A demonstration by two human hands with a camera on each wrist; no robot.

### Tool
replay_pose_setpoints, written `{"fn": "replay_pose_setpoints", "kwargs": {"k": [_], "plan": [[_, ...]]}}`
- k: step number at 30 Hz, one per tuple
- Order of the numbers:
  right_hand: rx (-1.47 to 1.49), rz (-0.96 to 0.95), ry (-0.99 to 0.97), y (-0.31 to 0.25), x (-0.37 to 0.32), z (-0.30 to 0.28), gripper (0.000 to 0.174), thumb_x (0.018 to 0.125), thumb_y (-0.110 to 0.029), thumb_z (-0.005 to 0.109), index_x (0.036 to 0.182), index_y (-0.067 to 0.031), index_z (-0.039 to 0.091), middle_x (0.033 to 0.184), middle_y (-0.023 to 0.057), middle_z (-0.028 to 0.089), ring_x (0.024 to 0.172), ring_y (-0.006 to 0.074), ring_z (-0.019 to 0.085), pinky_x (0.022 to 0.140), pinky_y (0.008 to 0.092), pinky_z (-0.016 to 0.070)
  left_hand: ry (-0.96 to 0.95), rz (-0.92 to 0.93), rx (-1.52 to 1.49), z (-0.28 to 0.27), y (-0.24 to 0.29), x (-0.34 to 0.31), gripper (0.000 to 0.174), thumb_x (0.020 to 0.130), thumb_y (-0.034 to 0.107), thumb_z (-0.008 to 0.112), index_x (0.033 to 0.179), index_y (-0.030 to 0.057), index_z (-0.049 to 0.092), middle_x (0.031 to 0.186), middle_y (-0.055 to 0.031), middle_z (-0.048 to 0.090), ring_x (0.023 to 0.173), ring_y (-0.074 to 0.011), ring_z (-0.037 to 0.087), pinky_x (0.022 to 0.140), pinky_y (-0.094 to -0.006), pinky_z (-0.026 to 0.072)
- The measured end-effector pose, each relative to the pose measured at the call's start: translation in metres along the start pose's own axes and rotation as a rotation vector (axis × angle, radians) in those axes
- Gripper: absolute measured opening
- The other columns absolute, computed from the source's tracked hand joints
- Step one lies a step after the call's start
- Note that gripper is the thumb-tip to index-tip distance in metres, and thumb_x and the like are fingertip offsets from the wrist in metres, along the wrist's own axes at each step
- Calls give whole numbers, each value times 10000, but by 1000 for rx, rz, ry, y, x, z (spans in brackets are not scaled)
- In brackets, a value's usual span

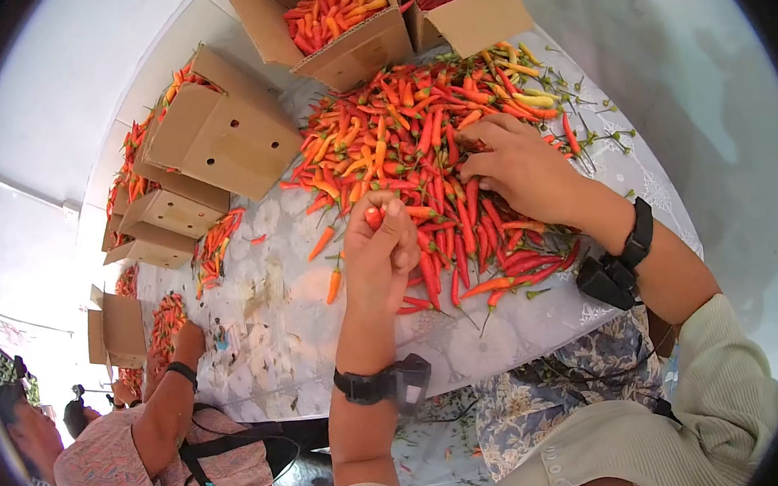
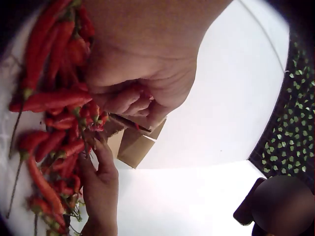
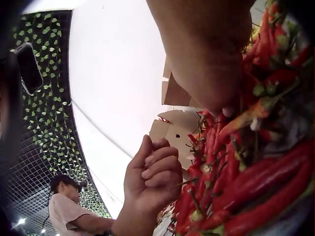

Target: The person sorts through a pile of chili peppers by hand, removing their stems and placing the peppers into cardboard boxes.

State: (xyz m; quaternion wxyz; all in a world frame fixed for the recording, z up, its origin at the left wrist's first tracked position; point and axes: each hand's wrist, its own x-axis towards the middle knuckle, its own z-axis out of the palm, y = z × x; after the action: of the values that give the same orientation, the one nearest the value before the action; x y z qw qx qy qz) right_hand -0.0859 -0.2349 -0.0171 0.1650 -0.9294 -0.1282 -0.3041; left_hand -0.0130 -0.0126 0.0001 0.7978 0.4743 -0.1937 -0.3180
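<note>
A broad heap of red and orange chili peppers (image 1: 435, 134) covers the table, many with green stems. My left hand (image 1: 374, 258) is raised at the heap's near left edge, fingers curled around a red chili pepper (image 1: 374, 218) whose end shows by the thumb. The left wrist view also shows a bit of red inside those curled fingers (image 2: 130, 101). Over on the right, my right hand (image 1: 522, 170) reaches down into the heap with bent fingers. Its fingertips are partly hidden among the peppers, and I cannot tell whether they grip one.
Cardboard boxes of peppers stand at the back (image 1: 351, 49) and left (image 1: 225, 137). Loose green stems (image 1: 613, 134) lie at the right. Orange peppers (image 1: 322, 244) lie left of my left hand. Another person (image 1: 148, 435) works at the table's left end.
</note>
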Motion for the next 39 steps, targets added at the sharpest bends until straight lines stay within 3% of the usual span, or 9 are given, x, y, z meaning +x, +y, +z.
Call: {"fn": "replay_pose_setpoints", "kwargs": {"k": [4,9,13,15,18,21,28,34,39], "plan": [[199,0,116,0,7,-1,234,691,-66,710,921,-85,676,993,83,617,989,282,556,850,388,448,156,20,105,6,-4,2,139,953,218,538,965,81,512,782,-36,563,594,-108,537,461,-203,395],[606,90,-11,-17,7,-5,174,699,-75,737,865,-57,685,762,71,619,765,249,594,695,360,461,323,173,327,15,-10,3,190,961,272,519,984,84,526,954,-89,627,789,-159,629,491,-228,459],[596,110,-106,-32,6,-13,136,717,-138,720,822,-62,678,769,83,608,750,267,591,674,381,457,223,33,401,19,-7,-2,210,954,280,533,988,73,532,876,-79,642,668,-131,617,462,-215,441],[504,73,-52,-30,5,-10,134,705,-147,722,799,-66,671,749,80,595,747,270,584,666,385,454,92,-89,570,18,-5,-5,216,948,276,546,993,65,535,800,-63,641,570,-106,583,438,-203,412],[433,46,8,-30,2,-7,115,696,-141,717,763,-68,659,723,75,577,751,275,575,667,391,451,-52,-109,462,17,-5,-4,202,928,224,588,993,41,530,706,-19,602,482,-58,513,414,-183,389],[405,23,43,-29,2,-6,101,702,-125,708,757,-66,648,725,78,568,759,282,567,674,393,449,2,-75,631,17,-6,-5,198,906,202,623,995,43,544,711,-11,589,499,-43,477,435,-189,386],[444,-55,23,-31,5,-8,99,726,-91,685,782,-52,613,766,95,557,749,295,556,665,400,439,-85,-73,522,11,-8,-5,180,896,176,636,980,40,553,717,4,573,569,-40,492,499,-198,412],[748,26,-118,-28,7,-13,109,751,-76,675,786,-24,586,767,99,565,738,279,562,669,366,438,-196,-50,444,15,-6,-8,142,904,152,617,968,43,553,755,3,553,646,-54,516,552,-199,417],[945,37,-163,-21,5,-5,108,793,-97,665,801,-22,588,740,62,564,720,201,559,676,327,440,-250,-96,462,10,-1,-9,131,904,141,613,964,43,550,754,7,541,676,-57,530,568,-192,415]]}}
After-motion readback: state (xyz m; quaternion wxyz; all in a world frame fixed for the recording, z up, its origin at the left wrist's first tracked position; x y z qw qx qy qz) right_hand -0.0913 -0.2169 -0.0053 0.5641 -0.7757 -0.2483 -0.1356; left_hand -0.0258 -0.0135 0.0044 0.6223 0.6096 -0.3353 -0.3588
